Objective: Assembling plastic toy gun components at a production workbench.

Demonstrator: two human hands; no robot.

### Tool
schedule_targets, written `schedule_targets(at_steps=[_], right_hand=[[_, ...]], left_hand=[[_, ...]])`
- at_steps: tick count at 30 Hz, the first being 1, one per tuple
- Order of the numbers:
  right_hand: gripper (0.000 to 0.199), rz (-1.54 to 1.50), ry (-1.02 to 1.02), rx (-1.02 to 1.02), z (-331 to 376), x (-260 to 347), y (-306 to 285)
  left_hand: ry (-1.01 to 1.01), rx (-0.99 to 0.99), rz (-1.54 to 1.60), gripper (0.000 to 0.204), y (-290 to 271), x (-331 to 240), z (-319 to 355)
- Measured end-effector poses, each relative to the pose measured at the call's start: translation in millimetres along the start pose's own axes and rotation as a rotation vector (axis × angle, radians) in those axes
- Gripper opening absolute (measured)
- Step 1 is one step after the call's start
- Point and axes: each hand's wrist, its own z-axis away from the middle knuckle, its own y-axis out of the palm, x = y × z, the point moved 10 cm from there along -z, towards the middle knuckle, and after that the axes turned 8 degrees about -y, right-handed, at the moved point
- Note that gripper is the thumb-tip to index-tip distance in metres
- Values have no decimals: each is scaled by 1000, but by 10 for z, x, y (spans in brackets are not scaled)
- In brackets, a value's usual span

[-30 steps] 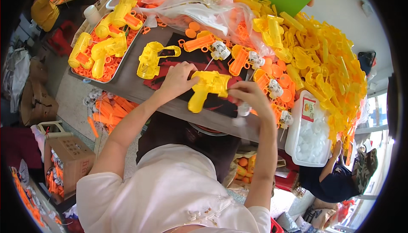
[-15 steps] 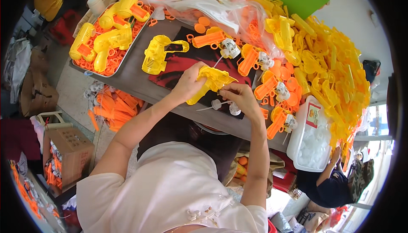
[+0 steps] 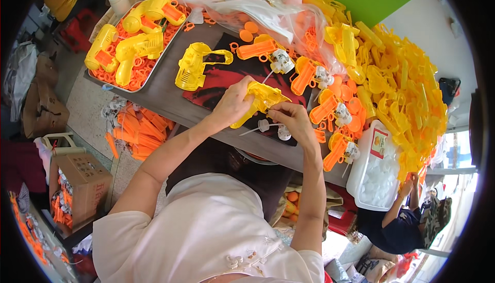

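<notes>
yellow plastic: a toy gun shell sits between both hands, lifted just above the dark red mat at the near edge of the table.
left hand: the left hand is closed around the rear of the toy gun shell, fingers wrapped over its top, gripping it firmly.
right hand: the right hand has its fingers curled and pinched at the front underside of the same shell; whether it also holds a small part there cannot be told.
below the hands: a small white pump piece with a thin tube lies on the table just beside the right hand.
on the mat: a second yellow shell half lies flat, near the left hand but apart from it.
orange parts: several orange gun pieces with white motors lie in a row to the right of the mat.
far right: a big heap of yellow pieces covers the table end, with a white tub of pale caps beside it.
tray: a metal tray at the left holds finished yellow guns on orange rings.
under the table: orange strips lie on the floor, and a cardboard box stands near them.
other person: someone in dark clothes crouches at the lower right, well apart.
</notes>
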Motion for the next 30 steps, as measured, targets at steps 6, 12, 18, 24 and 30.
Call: schedule_targets(at_steps=[6, 12, 18, 24, 30], right_hand=[[13, 169, -76, -2, -48, 103, -18], [20, 423, -29, -89, -98, 211, -74], [29, 588, 61, -100, -303, 238, -67], [28, 280, -149, -256, -142, 401, -237], [27, 545, -22, -390, 693, 322, -812]], left_hand=[[-25, 11, 12, 23, -3, 2, 9], [-26, -2, 26, 26, -4, 85, -11], [362, -557, -666, 36, -369, -769, 299], [377, -280, -444, 11, -49, -375, 270], [330, -264, -485, 12, 2, -376, 233]])
